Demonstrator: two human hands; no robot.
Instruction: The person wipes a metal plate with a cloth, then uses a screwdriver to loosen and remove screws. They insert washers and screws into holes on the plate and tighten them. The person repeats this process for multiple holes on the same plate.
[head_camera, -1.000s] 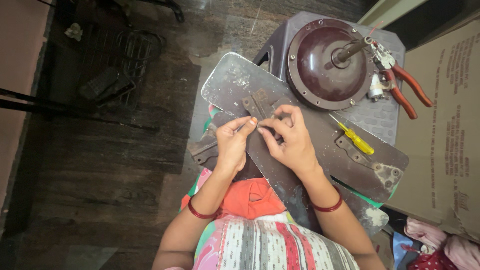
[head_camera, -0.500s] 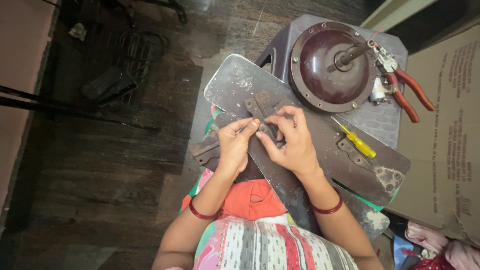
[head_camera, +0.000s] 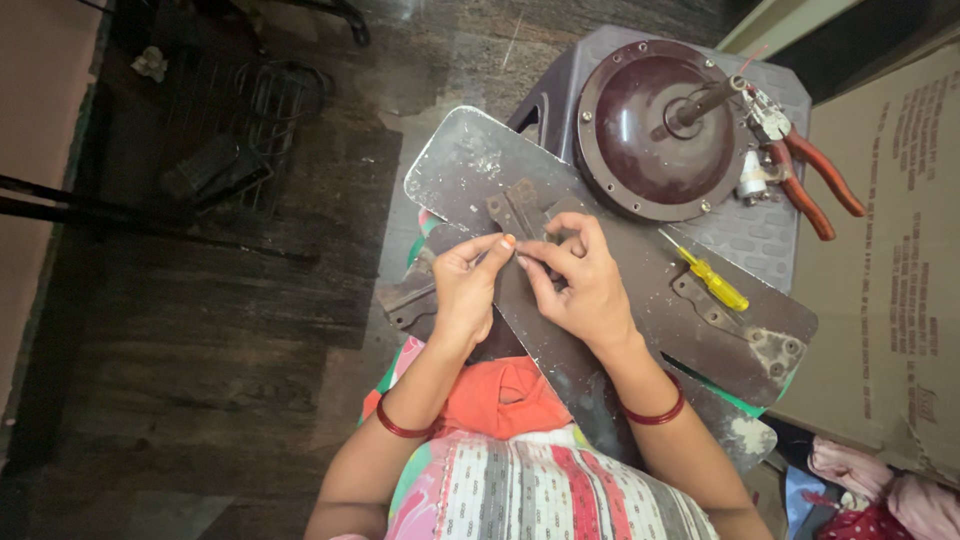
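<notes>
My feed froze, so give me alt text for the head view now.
Both hands, left hand and right hand, pinch at a metal bracket on a brown fan blade across the lap. Behind, a stool holds a fan motor housing, red-handled pliers and a yellow screwdriver.

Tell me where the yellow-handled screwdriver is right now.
In the head view, the yellow-handled screwdriver lies on the brown fan blade, just right of the right hand and below the round motor housing.
</notes>
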